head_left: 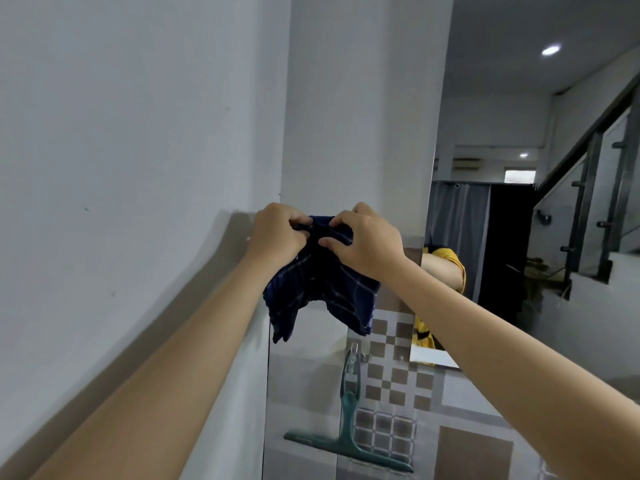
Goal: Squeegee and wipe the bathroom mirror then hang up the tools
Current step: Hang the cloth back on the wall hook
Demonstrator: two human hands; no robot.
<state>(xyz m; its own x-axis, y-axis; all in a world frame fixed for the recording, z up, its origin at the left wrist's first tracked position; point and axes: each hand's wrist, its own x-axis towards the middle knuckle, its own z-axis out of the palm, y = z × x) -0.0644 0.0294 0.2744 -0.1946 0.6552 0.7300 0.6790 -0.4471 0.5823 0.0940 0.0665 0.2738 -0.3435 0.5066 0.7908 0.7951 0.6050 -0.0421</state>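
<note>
A dark blue checked cloth (pixel 318 292) hangs in front of the wall corner, bunched at its top edge. My left hand (pixel 277 233) and my right hand (pixel 367 242) both pinch that top edge, close together, at the height of the grey wall. Below them a green squeegee (pixel 346 434) hangs blade-down from a metal hook (pixel 355 355) on the tiled wall. The mirror (pixel 519 209) stands to the right, past my right forearm. Whatever the cloth's top rests on is hidden behind my fingers.
A plain grey wall (pixel 121 133) fills the left side. Brown and grey checked tiles (pixel 391 386) cover the wall beside the squeegee. The mirror reflects a staircase with a glass railing (pixel 595 188), a grey curtain and a yellow sleeve (pixel 446 261).
</note>
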